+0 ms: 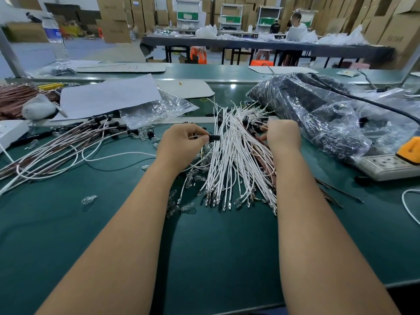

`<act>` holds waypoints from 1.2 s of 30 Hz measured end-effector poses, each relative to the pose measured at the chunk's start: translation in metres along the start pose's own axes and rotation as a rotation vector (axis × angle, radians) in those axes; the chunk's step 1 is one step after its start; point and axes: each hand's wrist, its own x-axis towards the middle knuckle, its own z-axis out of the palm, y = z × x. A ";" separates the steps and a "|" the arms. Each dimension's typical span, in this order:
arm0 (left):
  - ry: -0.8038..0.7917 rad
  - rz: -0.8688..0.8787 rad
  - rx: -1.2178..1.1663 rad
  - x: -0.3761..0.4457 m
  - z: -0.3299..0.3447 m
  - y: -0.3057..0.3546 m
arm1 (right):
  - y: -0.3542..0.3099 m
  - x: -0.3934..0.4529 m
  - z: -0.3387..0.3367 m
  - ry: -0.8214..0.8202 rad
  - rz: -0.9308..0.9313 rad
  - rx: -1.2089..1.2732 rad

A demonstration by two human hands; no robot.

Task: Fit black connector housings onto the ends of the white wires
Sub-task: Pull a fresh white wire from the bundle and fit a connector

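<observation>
A bundle of white wires [231, 155] with metal terminals at the near ends lies fanned out on the green table [216, 246]. My left hand [184, 142] pinches a black connector housing [214, 137] with a white wire running into it, just left of the bundle. My right hand [283, 134] reaches into the far right side of the bundle among brown wires and loose black housings; its fingertips are hidden behind the hand. A pile of wires with black housings fitted [75, 137] lies at the left.
A clear plastic bag of black parts [318, 114] sits at the right, with a power strip [391, 165] and a black cable beside it. Small clear bulbs [89, 198] are scattered near the bundle. White paper [109, 96], an empty bag and copper wire lie at the back left.
</observation>
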 end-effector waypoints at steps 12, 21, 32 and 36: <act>0.011 -0.004 -0.083 -0.002 -0.004 0.004 | -0.010 -0.013 -0.004 0.295 -0.302 -0.419; 0.227 -0.050 -0.206 0.006 -0.030 -0.006 | -0.027 -0.054 0.055 0.165 -0.873 -0.285; 0.135 -0.225 -0.173 0.009 -0.033 -0.015 | -0.013 -0.050 0.064 -0.070 -0.692 -0.127; 0.131 -0.228 -0.185 0.008 -0.033 -0.015 | -0.012 -0.051 0.065 -0.152 -0.732 -0.157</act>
